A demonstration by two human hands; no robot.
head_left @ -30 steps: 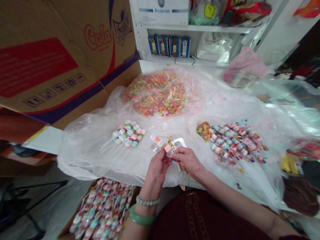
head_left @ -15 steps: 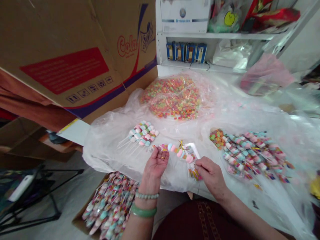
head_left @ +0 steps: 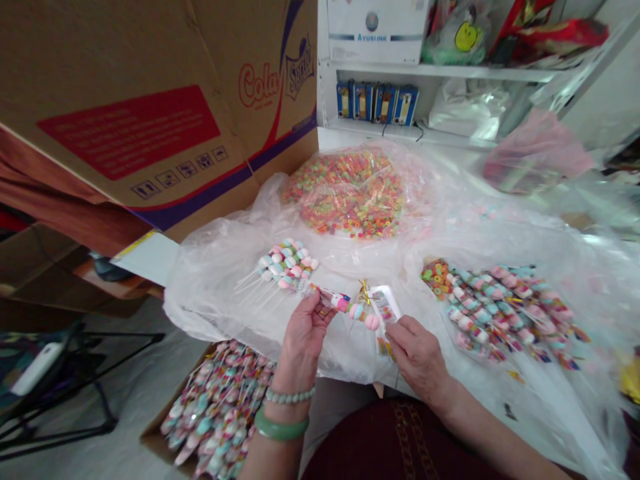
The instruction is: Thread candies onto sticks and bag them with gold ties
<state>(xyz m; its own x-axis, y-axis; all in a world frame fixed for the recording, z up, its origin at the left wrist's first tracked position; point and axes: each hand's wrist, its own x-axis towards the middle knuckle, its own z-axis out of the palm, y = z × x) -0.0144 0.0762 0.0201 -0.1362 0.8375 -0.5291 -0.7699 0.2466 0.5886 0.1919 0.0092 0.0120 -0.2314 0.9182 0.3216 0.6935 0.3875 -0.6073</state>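
My left hand (head_left: 306, 328) pinches a small clear printed plastic sleeve (head_left: 332, 298) by its far end. A skewer of pink, blue and white marshmallows (head_left: 357, 312) with coloured rings between them lies partly inside that sleeve. My right hand (head_left: 419, 355) is closed at the skewer's other end, its fingers over the stick, which is mostly hidden. Under and beside the right fingers sits a stack of printed plastic sleeves (head_left: 386, 305), with gold twist ties (head_left: 365, 292) next to it. Unwrapped marshmallow skewers (head_left: 289, 263) lie beyond my left hand.
Wrapped skewers (head_left: 510, 313) and loose cereal-like rings (head_left: 436, 277) lie at right on the plastic sheet. Behind is a big clear bag of coloured rings (head_left: 350, 190). A large carton (head_left: 165, 100) stands at left; a floor box of wrapped skewers (head_left: 220, 413) sits below.
The marshmallow skewer has slid left, deeper into the sleeve, so fewer marshmallows stick out. My right hand has moved slightly left and down with it.
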